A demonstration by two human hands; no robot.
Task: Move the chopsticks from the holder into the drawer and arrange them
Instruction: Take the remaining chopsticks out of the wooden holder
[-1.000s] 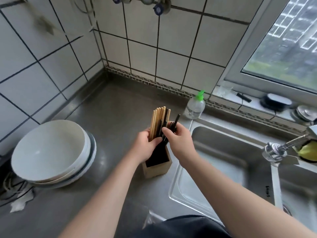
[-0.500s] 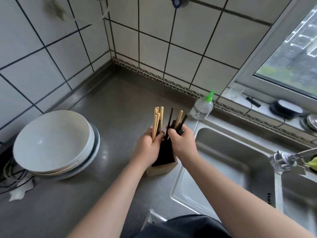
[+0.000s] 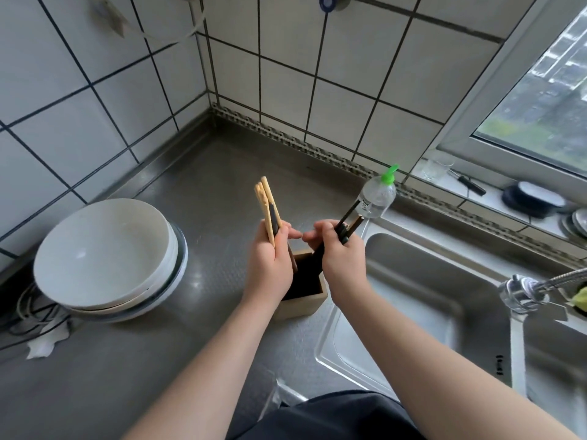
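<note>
A square wooden holder (image 3: 303,301) with a dark inside stands on the steel counter beside the sink. My left hand (image 3: 270,262) grips a bundle of light wooden chopsticks (image 3: 266,204), one dark stick among them, their tops pointing up and left above the holder. My right hand (image 3: 341,258) grips several dark chopsticks (image 3: 347,219) that lean to the upper right, their lower ends still inside the holder's mouth. The two hands are a little apart over the holder. No drawer is in view.
Stacked white bowls (image 3: 104,258) sit on the counter (image 3: 206,192) at the left, cables and a paper scrap beside them. A clear bottle with a green cap (image 3: 378,195) stands behind the holder. The sink (image 3: 409,300) and tap head (image 3: 521,292) lie to the right, under the window sill.
The chopsticks have been split into two bundles: my left hand lifted the light ones up and left, my right hand drew the dark ones to the right, and the hands moved apart.
</note>
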